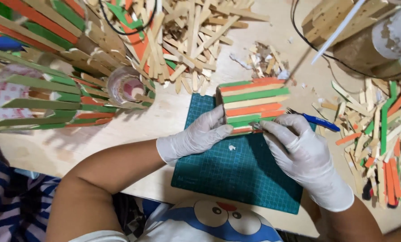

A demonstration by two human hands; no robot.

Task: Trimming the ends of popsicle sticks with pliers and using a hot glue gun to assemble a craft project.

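Both hands are gloved in white. Left hand point(200, 134) is curled around the left end of a striped stick panel point(253, 104), pinning it on the green cutting mat point(236, 175). Right hand point(299, 148) is closed on a blue-handled cutter point(314, 120), tip at the panel's lower right edge. Loose stick pile point(191, 36) sits at 11 o'clock, colored sticks point(384, 134) at 3.
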